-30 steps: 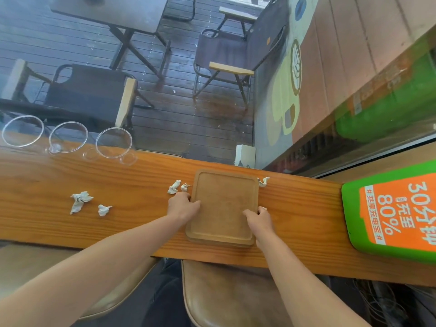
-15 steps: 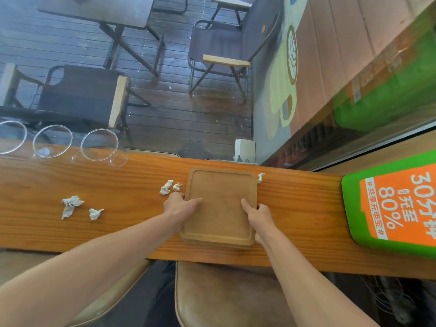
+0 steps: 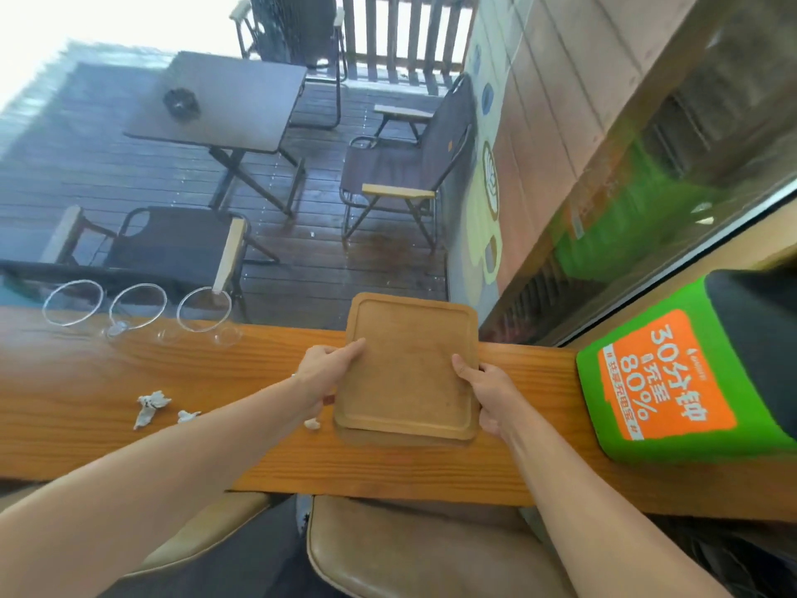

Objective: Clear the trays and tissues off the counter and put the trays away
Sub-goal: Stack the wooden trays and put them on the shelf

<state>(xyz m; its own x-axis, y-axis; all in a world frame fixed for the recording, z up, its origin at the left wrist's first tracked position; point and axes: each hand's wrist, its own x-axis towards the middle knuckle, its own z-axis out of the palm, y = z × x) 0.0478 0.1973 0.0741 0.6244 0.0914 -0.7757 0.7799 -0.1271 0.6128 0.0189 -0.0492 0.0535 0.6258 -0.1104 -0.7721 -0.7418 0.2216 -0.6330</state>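
Note:
A rectangular wooden tray (image 3: 409,373) is held up off the wooden counter (image 3: 388,463), tilted with its far edge raised. My left hand (image 3: 327,369) grips its left edge and my right hand (image 3: 487,390) grips its right edge, thumbs on top. Its shadow falls on the counter below. Crumpled white tissues (image 3: 151,405) lie on the counter to the left, a smaller tissue scrap (image 3: 188,416) beside them, and another tissue bit (image 3: 311,423) just under my left wrist.
Three clear glass cups (image 3: 138,312) stand along the counter's far left edge. A green and orange box (image 3: 673,381) sits at the right end. A tan cushioned stool (image 3: 431,550) is below the counter. Beyond the glass are outdoor chairs and a table.
Both hands have lifted the tray off the counter and tilted it up. The tissues that were near its far corners are now hidden or behind it. The camera has tipped upward.

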